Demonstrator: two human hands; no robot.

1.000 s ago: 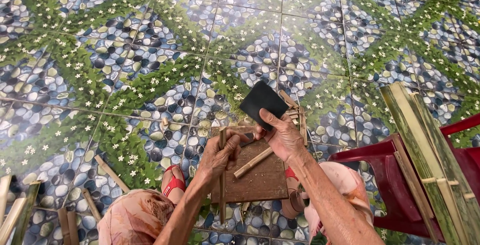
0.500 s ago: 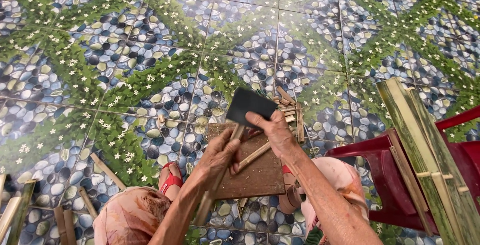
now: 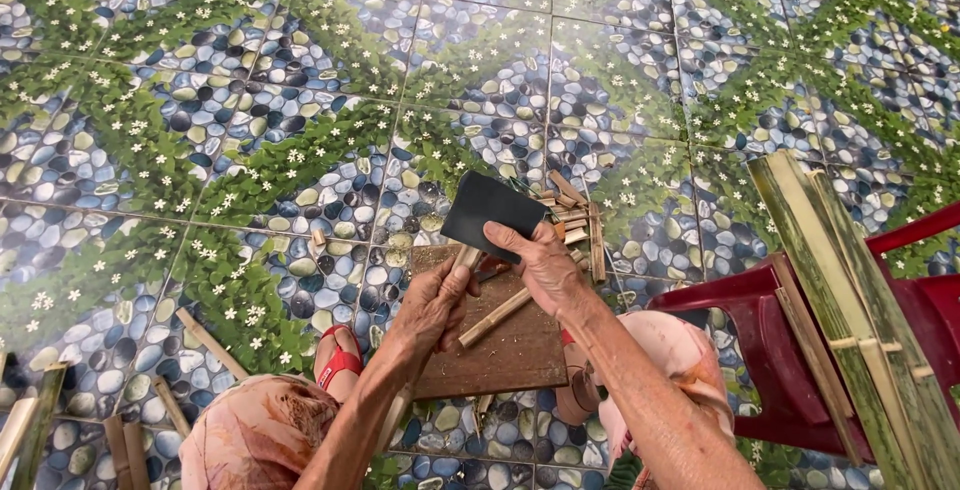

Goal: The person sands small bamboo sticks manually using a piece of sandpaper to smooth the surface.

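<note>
My left hand (image 3: pixel 428 305) grips a long bamboo strip (image 3: pixel 462 262) that runs from under my forearm up toward the blade. My right hand (image 3: pixel 540 268) holds a broad dark cleaver blade (image 3: pixel 490 212), its edge resting at the strip's upper end. Both hands are above a brown wooden board (image 3: pixel 515 350) that lies on the tiled floor. Another short bamboo stick (image 3: pixel 496 317) lies on the board just below my hands.
A pile of cut bamboo pieces (image 3: pixel 575 220) lies beyond the board. A red plastic chair (image 3: pixel 790 350) stands at the right with long green bamboo slats (image 3: pixel 850 320) leaning on it. Loose bamboo sticks (image 3: pixel 210 342) lie on the floor at the left. My red sandal (image 3: pixel 340 362) is near the board.
The strip in my left hand has tilted from upright to slanting toward the blade. The cleaver has come down and left to meet its upper end.
</note>
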